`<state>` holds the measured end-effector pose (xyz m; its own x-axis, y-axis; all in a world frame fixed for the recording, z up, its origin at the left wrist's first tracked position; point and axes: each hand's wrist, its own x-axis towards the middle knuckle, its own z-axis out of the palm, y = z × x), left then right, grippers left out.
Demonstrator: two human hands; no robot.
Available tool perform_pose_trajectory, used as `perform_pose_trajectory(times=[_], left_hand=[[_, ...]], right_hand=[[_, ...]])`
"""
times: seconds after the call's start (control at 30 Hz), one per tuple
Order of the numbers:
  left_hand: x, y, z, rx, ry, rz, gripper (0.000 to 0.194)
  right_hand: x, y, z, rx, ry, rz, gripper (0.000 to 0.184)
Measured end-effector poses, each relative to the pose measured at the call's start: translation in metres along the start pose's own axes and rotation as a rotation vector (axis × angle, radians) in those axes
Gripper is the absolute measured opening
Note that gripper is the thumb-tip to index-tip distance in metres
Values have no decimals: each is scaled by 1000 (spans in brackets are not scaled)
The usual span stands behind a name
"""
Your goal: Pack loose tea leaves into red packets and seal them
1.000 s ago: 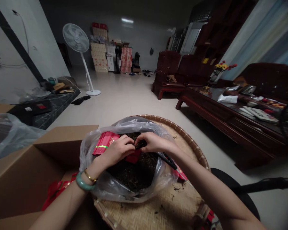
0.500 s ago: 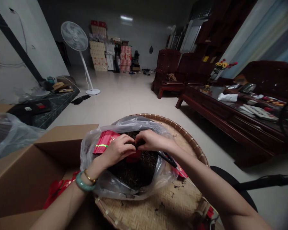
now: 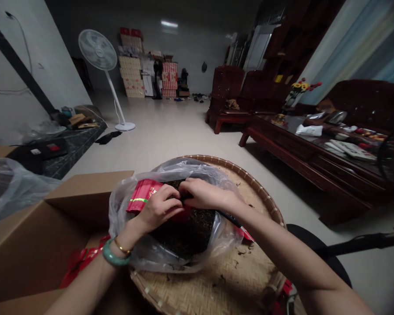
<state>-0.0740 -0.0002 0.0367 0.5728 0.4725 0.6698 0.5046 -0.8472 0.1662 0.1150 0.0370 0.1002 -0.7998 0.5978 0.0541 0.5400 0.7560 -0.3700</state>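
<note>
A clear plastic bag (image 3: 203, 262) full of dark, dried, twisted tea leaves (image 3: 197, 232) lies open on a round woven bamboo tray (image 3: 239, 280). Above the leaves, my left hand (image 3: 160, 205) is closed on a small red packet (image 3: 183, 214), mostly hidden by the fingers. Touching it from the right, my right hand (image 3: 202, 193) has its fingers pinched together at the packet's top, with dark leaves among them. A stack of flat red packets (image 3: 144, 194) rests in the bag beside my left hand. Under my right forearm lies a black pen-like tool (image 3: 228, 217).
On the left stands an open cardboard box (image 3: 19, 245) with red packets (image 3: 82, 262) in it. Loose leaves dot the tray. A black stool or stand (image 3: 328, 249) is at the right. Farther off are a white fan (image 3: 98, 50) and a dark wooden table (image 3: 282, 148).
The camera view has shifted slightly. Both hands stay together over the bag, and my left fingers have closed a little more over the red packet.
</note>
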Motion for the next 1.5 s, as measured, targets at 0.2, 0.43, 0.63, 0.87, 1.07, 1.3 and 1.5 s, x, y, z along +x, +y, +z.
perform_pose_trajectory(times=[0.2,0.43,0.63,0.87,1.07,1.3,1.5], left_hand=[[0,2,-7,8,-43,12,5],[-3,4,-9,58,-19,15,6],[-7,4,-6,128,83,13,6],[-12,2,-6,38,51,11,4],[-9,2,-6,67,60,80,6],[-7,3,-8,-13,30,52,7],[-8,5,-7,-45,18,-34,6]], right_hand=[[-7,0,3,290,95,12,37],[-10,2,12,271,178,21,32],[-12,-4,16,144,168,-8,24],[-28,-4,13,102,161,-18,26],[-26,0,28,110,167,12,17],[-28,-7,25,22,103,22,29],[-33,-8,21,-18,26,-12,27]])
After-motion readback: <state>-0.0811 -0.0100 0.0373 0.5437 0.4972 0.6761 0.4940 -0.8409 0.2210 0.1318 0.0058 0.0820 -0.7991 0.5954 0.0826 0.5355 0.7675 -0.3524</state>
